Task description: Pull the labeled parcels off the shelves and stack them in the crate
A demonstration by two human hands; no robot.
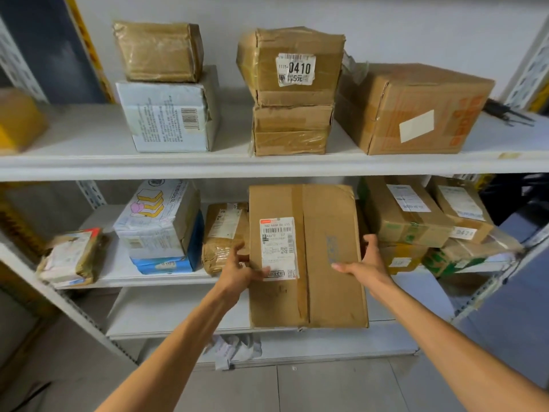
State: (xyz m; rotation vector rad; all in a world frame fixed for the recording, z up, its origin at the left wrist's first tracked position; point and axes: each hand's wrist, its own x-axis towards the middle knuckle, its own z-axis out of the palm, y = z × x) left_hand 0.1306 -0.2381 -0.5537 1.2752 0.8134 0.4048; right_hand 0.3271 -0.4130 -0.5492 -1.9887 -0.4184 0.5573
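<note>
Head view: a person faces white shelving, both bare arms stretched forward.
Parcel (326, 263): a flat brown cardboard box, held upright with its taped broad face toward us, in front of the middle shelf (166, 279) and between the two hands.
Label (277, 248): a white barcode sticker on the left half of that face.
Left hand (240, 269): grips the left edge, thumb over the sticker's lower corner, fingers (239, 251) hooked round the side.
Right hand (365, 263): grips the right edge, thumb flat on the front, fingers wrapped round the side.
Neighbours: a taped brown bundle (222, 233) just beside it on the left; labelled brown boxes (407, 215) stacked on the right.
Top shelf (89, 165): a carton marked 0410 (291, 40) sits on another box, above the held one.
</note>
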